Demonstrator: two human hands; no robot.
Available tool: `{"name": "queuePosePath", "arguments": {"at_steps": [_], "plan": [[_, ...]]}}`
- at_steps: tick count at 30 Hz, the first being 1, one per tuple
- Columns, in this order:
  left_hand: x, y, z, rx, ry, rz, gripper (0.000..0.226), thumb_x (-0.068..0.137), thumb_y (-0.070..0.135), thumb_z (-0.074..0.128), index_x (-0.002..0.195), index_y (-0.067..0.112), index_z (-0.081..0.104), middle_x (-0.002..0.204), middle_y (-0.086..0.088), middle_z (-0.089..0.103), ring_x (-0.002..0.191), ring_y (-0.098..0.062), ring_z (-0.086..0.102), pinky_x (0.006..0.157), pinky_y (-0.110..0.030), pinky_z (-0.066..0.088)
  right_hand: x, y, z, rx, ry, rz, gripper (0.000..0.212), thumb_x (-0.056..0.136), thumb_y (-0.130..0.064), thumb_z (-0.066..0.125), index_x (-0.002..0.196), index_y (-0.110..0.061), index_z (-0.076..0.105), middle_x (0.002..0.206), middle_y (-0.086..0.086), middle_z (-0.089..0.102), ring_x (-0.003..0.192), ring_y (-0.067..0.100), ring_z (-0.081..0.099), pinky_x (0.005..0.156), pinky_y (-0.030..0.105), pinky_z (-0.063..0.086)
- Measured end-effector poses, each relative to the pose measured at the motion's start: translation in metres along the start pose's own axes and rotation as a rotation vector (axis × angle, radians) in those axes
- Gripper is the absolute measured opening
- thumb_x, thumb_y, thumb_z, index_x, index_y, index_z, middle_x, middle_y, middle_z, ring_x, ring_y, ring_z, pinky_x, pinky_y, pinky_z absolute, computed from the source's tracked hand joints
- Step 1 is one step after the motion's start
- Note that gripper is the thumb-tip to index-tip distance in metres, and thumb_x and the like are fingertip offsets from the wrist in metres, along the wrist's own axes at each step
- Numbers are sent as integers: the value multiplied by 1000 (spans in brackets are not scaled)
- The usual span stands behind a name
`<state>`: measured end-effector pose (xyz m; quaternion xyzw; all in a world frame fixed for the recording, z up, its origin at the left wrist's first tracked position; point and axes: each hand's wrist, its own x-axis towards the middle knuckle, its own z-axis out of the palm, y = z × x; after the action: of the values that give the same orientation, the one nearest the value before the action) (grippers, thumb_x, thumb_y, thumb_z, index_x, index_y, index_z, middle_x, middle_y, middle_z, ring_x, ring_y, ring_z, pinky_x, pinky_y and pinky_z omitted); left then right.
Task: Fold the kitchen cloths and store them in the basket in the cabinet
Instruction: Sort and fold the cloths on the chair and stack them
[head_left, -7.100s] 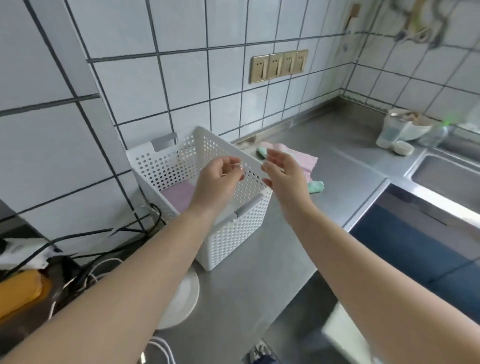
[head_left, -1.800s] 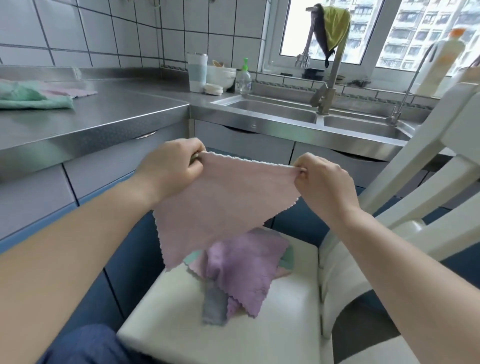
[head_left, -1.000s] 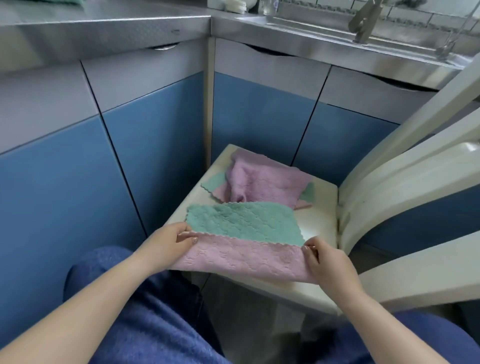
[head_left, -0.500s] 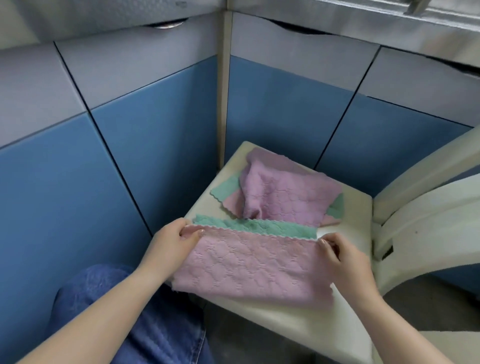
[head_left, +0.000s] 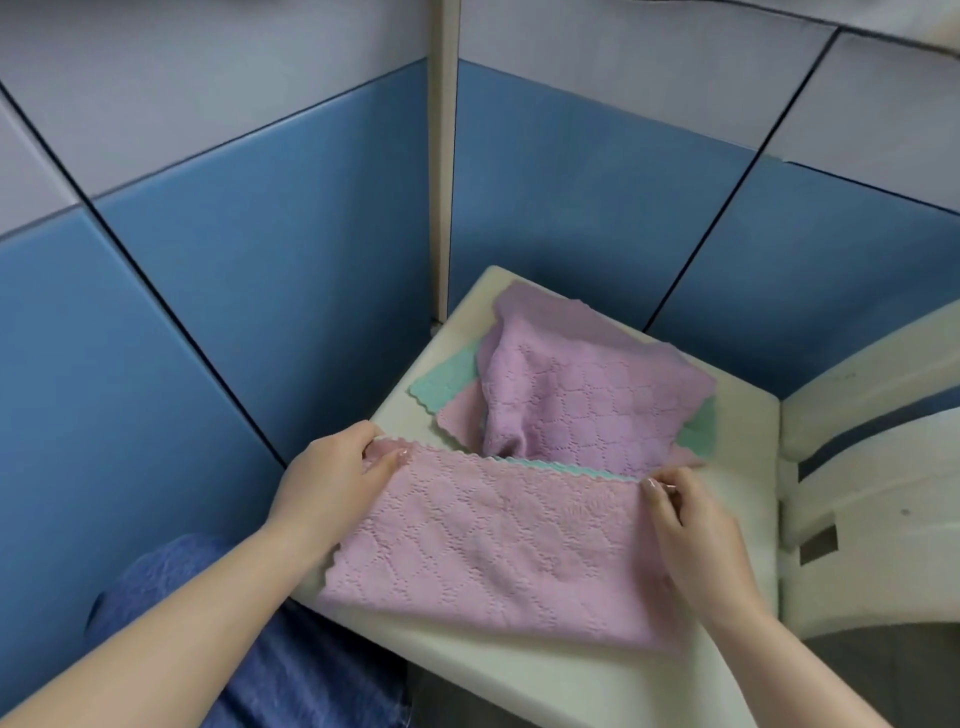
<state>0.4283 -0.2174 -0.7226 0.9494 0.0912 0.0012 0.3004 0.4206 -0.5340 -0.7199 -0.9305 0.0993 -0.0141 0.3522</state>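
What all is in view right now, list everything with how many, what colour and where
pink cloth: 1, pink with a green underside showing along its far edge, folded over on the near part of the chair seat.
loose cloths: a pile, exact count unclear, purple on top with green and pink corners showing, on the far part of the seat.
chair: 1, cream white, seat pushed into the cabinet corner, backrest at right.
cabinet doors: several, blue below and grey above, behind the chair.
knee in blue jeans: 1, lower left.
left hand: pinches the pink cloth's far left corner.
right hand: pinches its far right corner.
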Motion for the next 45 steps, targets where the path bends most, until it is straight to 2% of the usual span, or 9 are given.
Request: {"name": "queuePosePath", "arguments": {"at_steps": [9,17,25,29,31,33,36,41,45], "plan": [[3,-2,8,160,12,56,29,95,49,37,86,22,44,66,6,58,58,-16,56,51,-34,48,1,-9,-1,43,18,-31,12,98,-24,41,87,-20,44,78,6,59,75,27,50,66,36,34],[-2,1,6,171,30,86,31,97,45,30,85,18,38,62,2,56,54,-20,54,50,-35,43,-4,-12,-2,89,128,-73,10,97,-22,42,88,-18,43,72,-16,52,70,25,47,62,32,25],[6,-1,6,219,-16,18,31,94,48,43,81,20,45,64,5,54,59,-17,53,48,-29,38,13,-5,11,27,49,42,14,97,-28,46,91,-17,52,88,9,66,89,32,59,67,31,32],[5,2,2,268,-31,-15,26,92,50,45,86,25,43,65,8,52,61,-17,53,48,-27,33,20,-4,14,-10,30,82,16,95,-30,49,95,-16,57,94,7,69,91,30,60,68,30,34],[1,1,0,278,19,-4,26,91,49,47,98,24,48,81,6,56,72,-18,57,56,-29,40,18,-4,9,32,39,92,12,94,-31,51,95,-20,55,92,1,66,91,27,60,69,31,37],[-5,-2,-1,251,150,57,28,91,39,53,109,18,56,99,-2,55,86,-25,58,70,-36,45,9,-3,5,9,126,7,12,92,-29,53,98,-19,55,97,-1,62,95,23,57,75,32,40],[-24,9,6,275,294,224,31,87,31,53,111,14,63,102,-6,54,89,-31,57,76,-44,45,-16,-6,14,-161,218,-302,26,88,-31,49,98,-11,62,109,8,61,105,29,54,90,38,41],[-54,42,36,235,207,456,32,81,29,44,99,21,69,96,1,60,86,-24,60,72,-37,49,-56,-27,62,-261,81,-563,24,88,-29,49,107,-22,61,129,6,55,126,27,45,104,49,30],[-61,36,60,319,77,465,40,86,28,40,116,16,65,119,-3,63,112,-23,58,95,-37,43,-57,-36,80,-446,21,-554,37,87,-34,45,119,-23,60,135,6,54,131,23,38,105,53,22]]}}
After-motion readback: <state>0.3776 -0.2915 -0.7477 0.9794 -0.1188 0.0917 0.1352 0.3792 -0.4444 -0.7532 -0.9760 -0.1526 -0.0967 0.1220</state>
